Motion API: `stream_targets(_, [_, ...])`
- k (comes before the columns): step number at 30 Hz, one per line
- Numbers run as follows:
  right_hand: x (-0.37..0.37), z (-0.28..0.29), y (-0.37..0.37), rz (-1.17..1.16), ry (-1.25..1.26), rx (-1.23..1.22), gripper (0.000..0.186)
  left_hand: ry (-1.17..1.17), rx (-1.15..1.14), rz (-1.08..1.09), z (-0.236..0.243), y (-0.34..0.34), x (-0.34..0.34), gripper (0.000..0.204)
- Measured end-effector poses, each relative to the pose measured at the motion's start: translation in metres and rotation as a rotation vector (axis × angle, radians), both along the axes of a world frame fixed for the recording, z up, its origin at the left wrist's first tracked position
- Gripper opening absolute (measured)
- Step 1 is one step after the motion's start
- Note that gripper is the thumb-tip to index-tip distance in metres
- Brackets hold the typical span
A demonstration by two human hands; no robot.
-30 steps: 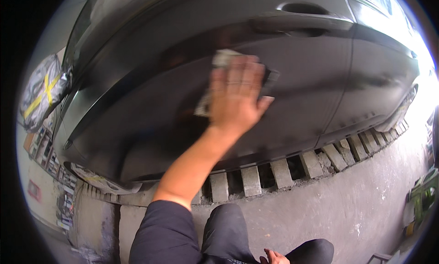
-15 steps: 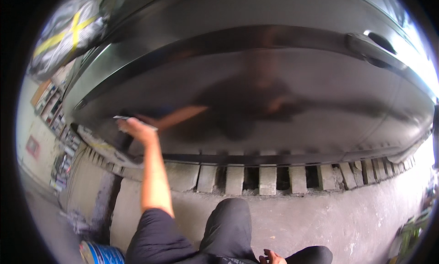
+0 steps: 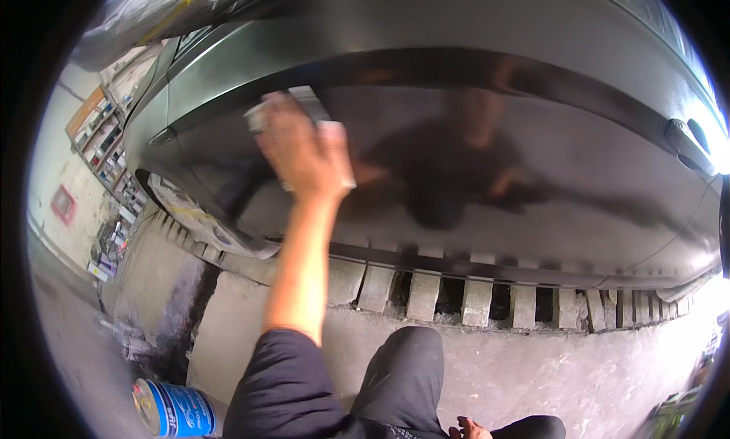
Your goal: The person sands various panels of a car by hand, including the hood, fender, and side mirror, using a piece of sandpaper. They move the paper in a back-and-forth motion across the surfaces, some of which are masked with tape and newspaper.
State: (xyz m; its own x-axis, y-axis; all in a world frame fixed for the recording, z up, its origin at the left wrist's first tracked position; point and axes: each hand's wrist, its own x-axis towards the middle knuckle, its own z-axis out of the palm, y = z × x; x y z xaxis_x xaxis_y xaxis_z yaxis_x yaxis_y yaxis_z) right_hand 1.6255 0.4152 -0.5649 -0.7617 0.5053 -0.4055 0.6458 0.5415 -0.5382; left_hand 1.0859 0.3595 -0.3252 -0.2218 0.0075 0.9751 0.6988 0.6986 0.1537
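My left hand [image 3: 300, 154] presses a pale grey, flat sheet or pad [image 3: 306, 100] against the dark, glossy car door panel [image 3: 365, 127]. The hand is blurred, and the pad's edges stick out around the fingers and beside the wrist; whether it is cloth or paper I cannot tell. It lies on the left part of the panel, just below the raised crease. At the lower edge, by my knee, my right hand [image 3: 470, 429] shows only in part. Its fingers are curled, and what they hold, if anything, is hidden.
A door handle [image 3: 688, 146] juts out at far right. Under the car runs a slatted floor grate [image 3: 422, 294] with dark gaps. On the floor at lower left stands a blue tin [image 3: 182, 410]. Shelves [image 3: 99, 131] line the far left wall; grey sheeting with yellow tape [image 3: 163, 20] hangs at upper left.
My left hand has moved up and to the right across the panel, with the pad under it. The view has shifted, bringing more of the blue tin into sight. My right hand stays near my knee.
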Motion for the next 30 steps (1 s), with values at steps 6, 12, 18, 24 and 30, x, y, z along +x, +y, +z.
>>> stream_targets(6, [-0.009, -0.014, -0.02, 0.119, 0.069, 0.125, 0.037, -0.319, 0.684, -0.093, -0.068, -0.206, -0.158, 0.074])
stream_targets(12, [-0.018, -0.003, -0.029, 0.062, -0.04, 0.011, 0.042, -0.825, 1.603, -0.407, -0.2, -0.124, -0.114, 0.073])
stream_targets(18, [0.012, -0.022, -0.029, 0.062, 0.016, 0.044, 0.04, -0.94, 1.646, -0.367, -0.208, 0.062, 0.019, 0.071])
stream_targets(24, [0.024, -0.025, 0.002, 0.009, 0.309, 0.213, 0.031, -0.239, 0.575, -0.105, -0.145, 0.177, 0.13, 0.072])
stream_targets(30, [0.07, 0.002, 0.029, 0.004, 0.308, 0.115, 0.022, 0.084, -0.203, -0.222, -0.094, 0.311, 0.256, 0.062])
